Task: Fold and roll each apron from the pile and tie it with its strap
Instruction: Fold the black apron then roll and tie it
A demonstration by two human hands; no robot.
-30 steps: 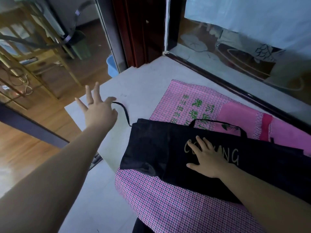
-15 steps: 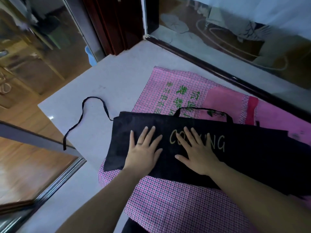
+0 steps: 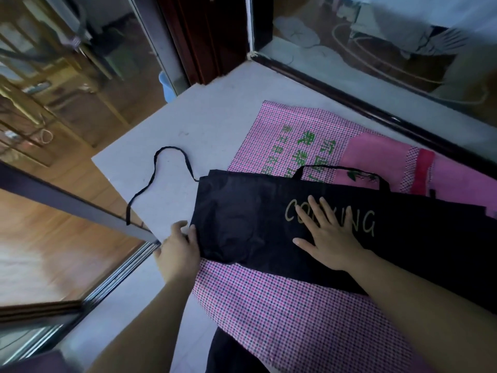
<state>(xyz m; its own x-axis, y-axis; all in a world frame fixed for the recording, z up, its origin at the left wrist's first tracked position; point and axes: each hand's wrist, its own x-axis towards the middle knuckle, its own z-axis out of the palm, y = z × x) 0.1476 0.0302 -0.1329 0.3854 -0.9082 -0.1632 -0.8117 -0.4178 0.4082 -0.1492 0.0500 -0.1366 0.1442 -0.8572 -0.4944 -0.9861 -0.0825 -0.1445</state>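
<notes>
Black apron, one: folded to a long band, long axis running from the left hand across under the right hand and off the right side of view, that end cut off. Its gold lettering faces up and reads upright toward the person, the middle letters hidden by the right hand. Right hand: flat, fingers straight and spread, pressing the band on the lettering. Left hand: at the band's left end, thumb on the near corner; fingers partly hidden, so whether it pinches the cloth cannot be told. Strap, one: leaves the band's far left corner and curves away beyond the left hand over the table, its end at the table edge. Loop, one: beyond the right hand, at the band's far edge. Checked apron, one: beneath the band, showing on both sides of it, its green print partly covered. Pink cloth, one: beyond the right hand, kind unclear. Dark cloth, one: nearer than the hands, cut off below.
</notes>
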